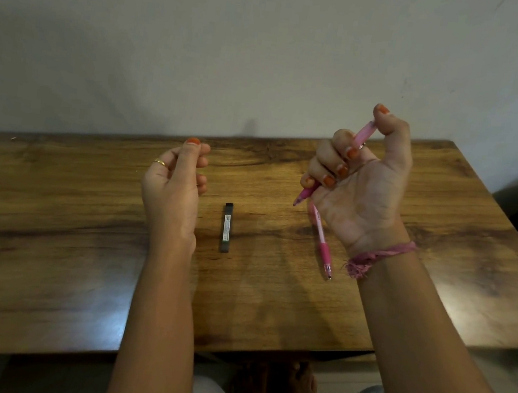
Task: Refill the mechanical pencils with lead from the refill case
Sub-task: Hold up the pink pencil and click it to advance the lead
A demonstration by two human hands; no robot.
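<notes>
Wooden table [54, 221]: brown, glossy top, filling the middle band of the frame below a pale wall.

Left hand [173, 183]: left of centre, raised above the table, thumb side toward the camera. Fingers loosely curled, thumb tip meeting the fingertips; whether anything is pinched between them cannot be told. A gold ring [159, 162] sits on one finger.

Refill case [227, 227]: centre of the frame, a slim dark bar with a pale label, lying flat on the table, long axis running away from the camera. Just right of the left hand, touched by neither hand.

Second pink pencil [321, 244]: right of centre, flat on the table, tip toward the lower edge of the frame, upper end hidden behind the right hand.

Right hand [359, 182]: right of centre, raised, palm toward the camera. Fingers wrapped around a pink mechanical pencil [308, 190], thumb pressing its top end, tip pointing down-left. A pink thread band [373, 258] circles the wrist.
</notes>
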